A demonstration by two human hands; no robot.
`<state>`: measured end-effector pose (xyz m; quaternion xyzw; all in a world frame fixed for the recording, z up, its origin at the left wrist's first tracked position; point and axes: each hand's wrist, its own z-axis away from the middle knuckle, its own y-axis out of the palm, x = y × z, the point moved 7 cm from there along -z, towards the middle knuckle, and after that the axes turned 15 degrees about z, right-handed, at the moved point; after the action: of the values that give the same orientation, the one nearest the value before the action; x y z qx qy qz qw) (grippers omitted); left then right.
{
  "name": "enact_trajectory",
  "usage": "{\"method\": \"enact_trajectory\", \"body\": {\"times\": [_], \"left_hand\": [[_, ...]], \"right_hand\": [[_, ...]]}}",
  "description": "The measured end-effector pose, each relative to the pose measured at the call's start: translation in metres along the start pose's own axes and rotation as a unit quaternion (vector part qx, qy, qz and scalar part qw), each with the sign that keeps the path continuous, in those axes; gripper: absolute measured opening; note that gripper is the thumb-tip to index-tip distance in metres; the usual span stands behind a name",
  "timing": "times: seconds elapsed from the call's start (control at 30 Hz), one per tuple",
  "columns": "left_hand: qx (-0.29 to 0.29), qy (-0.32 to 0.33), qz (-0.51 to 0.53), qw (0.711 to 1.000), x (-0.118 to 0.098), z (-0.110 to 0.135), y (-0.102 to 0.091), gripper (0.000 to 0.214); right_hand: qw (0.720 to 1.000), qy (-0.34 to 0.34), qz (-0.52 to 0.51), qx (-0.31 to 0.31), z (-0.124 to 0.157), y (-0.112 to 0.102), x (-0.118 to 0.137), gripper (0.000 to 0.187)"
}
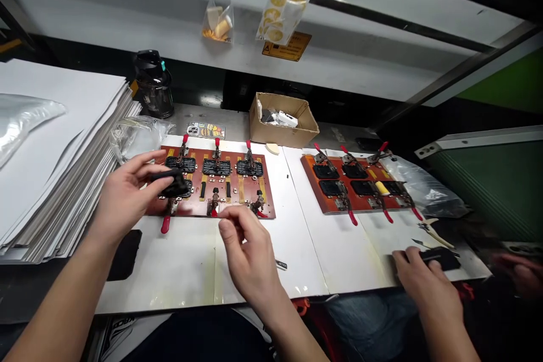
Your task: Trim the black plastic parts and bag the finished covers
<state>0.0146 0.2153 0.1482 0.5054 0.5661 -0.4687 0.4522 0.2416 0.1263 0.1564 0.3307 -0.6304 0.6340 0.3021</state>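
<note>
- Far left of the table: big stack of white sheets w/ a clear poly bag on top, black water bottle behind, small black pad lying near the front edge
- left hand: grip closed on a black block, thumb over the top, held just above the left corner of the board
- left fixture board, reddish w/ red-handled toggle clamps: 3 back nests look filled; front middle + right look unfilled, prob ~half done; front left hidden behind the block
- cardboard box behind, w/ white stuff inside
- right hand: grip partly open, fingers loosely curled, nothing visible in it, just in front of the board
- right fixture board: looks fully loaded, approx 6 black pieces, yellow bit on top, so that board seems further along
- far right: someone else's hand on another black piece, not the same person; scissors nearby
</note>
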Motion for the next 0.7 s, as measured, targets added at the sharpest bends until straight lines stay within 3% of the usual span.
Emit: {"method": "enact_trajectory", "body": {"times": [0.03, 0.1, 0.17, 0.23, 0.33, 0.47, 0.57, 0.7], "left_hand": [[-0.01, -0.025, 0.025, 0.999, -0.006, 0.011, -0.006, 0.053], [-0.007, -0.082, 0.045, 0.996, -0.007, 0.042, -0.009, 0.05], [0.021, -0.156, 0.05, 0.986, 0.009, 0.08, -0.002, 0.045], [0.007, -0.234, 0.092, 0.968, 0.033, 0.119, 0.004, 0.041], [-0.011, -0.297, 0.158, 0.942, 0.063, 0.163, 0.017, 0.039], [0.007, -0.334, 0.189, 0.924, 0.077, 0.184, 0.033, 0.041], [0.047, -0.361, 0.212, 0.907, 0.082, 0.19, 0.044, 0.044], [0.069, -0.426, 0.3, 0.851, 0.087, 0.207, 0.058, 0.062]], "right_hand": [[0.999, -0.025, 0.019, 0.01, -0.001, 0.002, 0.009, 0.024], [0.992, -0.076, 0.03, 0.093, 0.001, 0.016, 0.023, 0.024], [0.974, -0.11, 0.02, 0.199, 0.011, 0.037, 0.027, 0.021], [0.959, -0.111, 0.012, 0.261, 0.025, 0.056, 0.021, 0.031], [0.961, -0.063, 0.054, 0.263, 0.044, 0.081, -0.001, 0.034], [0.942, -0.041, 0.217, 0.253, 0.058, 0.097, -0.027, 0.04], [0.931, -0.079, 0.239, 0.265, 0.061, 0.089, -0.03, 0.047], [0.953, -0.09, 0.146, 0.25, 0.061, 0.056, -0.023, 0.036]]}}
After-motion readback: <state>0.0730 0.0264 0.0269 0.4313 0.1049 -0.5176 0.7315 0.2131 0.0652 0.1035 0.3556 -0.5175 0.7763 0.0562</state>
